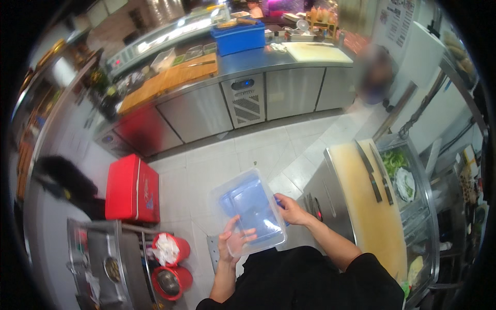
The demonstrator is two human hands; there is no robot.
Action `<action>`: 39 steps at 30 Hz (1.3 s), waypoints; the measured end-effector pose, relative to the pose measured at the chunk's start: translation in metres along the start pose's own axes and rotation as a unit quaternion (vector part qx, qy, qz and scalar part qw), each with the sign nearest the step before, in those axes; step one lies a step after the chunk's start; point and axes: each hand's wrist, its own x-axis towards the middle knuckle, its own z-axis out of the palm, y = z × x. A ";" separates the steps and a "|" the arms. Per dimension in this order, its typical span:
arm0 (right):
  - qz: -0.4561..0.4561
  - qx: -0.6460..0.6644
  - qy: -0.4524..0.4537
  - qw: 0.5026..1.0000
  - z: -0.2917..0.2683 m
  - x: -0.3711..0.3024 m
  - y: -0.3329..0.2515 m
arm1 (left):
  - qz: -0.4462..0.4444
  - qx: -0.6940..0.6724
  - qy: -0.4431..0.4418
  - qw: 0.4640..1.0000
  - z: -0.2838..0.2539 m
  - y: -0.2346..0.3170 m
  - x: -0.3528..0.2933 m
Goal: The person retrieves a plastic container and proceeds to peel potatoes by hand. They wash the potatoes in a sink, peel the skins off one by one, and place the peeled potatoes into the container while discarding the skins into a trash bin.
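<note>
Head view: the left hand (230, 240) reached forward, fingers spread against the clear container (251, 211) between both hands; whether they gripped it could not be told. The right hand (292, 212), curled inward, pinched a blue piece (279, 202) at its fingertips, the rest hard to make out through the plastic

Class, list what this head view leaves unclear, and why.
Head view:
- Blue item behind the clear rectangular plastic container: exact shape, blurred through plastic.
- Upper red round bucket: contents, hidden beneath crumpled white material.
- Person, upper right: details, blurred.
- Silver metal unit, lower left: near end, cut by the lower edge.
</note>
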 end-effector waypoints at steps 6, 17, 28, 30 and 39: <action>0.022 0.122 0.413 0.902 -0.175 0.128 -0.042 | 0.065 0.301 0.065 0.949 0.037 0.077 0.236; -0.042 0.235 0.370 0.898 -0.333 0.399 -0.084 | 0.065 0.371 -0.058 0.925 0.167 0.052 0.639; 0.011 0.092 0.215 0.972 -0.512 0.615 -0.090 | -0.040 0.236 -0.055 0.969 0.198 0.079 0.906; 0.103 0.284 0.160 0.940 -0.537 0.645 -0.077 | -0.066 0.236 -0.025 0.969 0.176 0.062 0.969; 0.107 0.370 0.241 0.891 -0.725 0.803 -0.059 | -0.065 0.444 0.062 0.892 0.253 0.068 1.216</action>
